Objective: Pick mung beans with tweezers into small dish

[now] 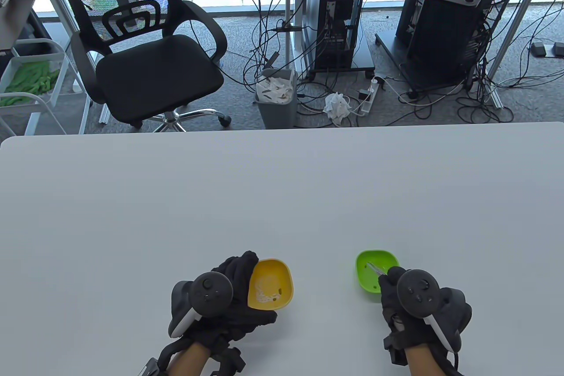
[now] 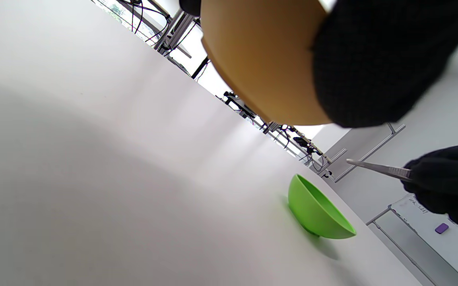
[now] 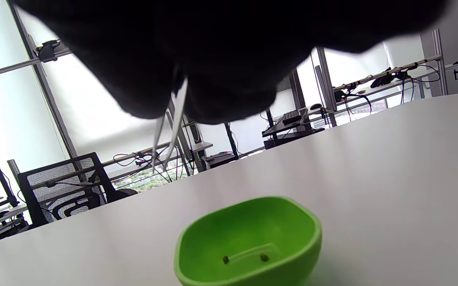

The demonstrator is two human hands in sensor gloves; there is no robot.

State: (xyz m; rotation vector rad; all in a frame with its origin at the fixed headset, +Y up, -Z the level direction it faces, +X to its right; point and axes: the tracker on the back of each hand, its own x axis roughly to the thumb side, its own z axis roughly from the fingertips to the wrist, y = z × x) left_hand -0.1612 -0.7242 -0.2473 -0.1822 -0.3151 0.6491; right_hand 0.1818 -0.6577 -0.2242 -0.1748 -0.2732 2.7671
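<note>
My left hand (image 1: 233, 292) grips the yellow dish (image 1: 271, 284) by its left side; the dish is tilted and holds pale grains and a few dark beans. Its underside fills the top of the left wrist view (image 2: 261, 59). My right hand (image 1: 396, 288) holds metal tweezers (image 1: 376, 268) over the green dish (image 1: 374, 272). In the right wrist view the tweezers (image 3: 169, 135) hang above the green dish (image 3: 249, 242), tips slightly apart and empty. Two mung beans (image 3: 245, 259) lie in the green dish. The left wrist view also shows the green dish (image 2: 316, 210) and the tweezers (image 2: 376, 167).
The white table (image 1: 282, 199) stretches far beyond both dishes. Behind its far edge stand an office chair (image 1: 150, 54), a bin (image 1: 276, 96), computer towers and cables on the floor.
</note>
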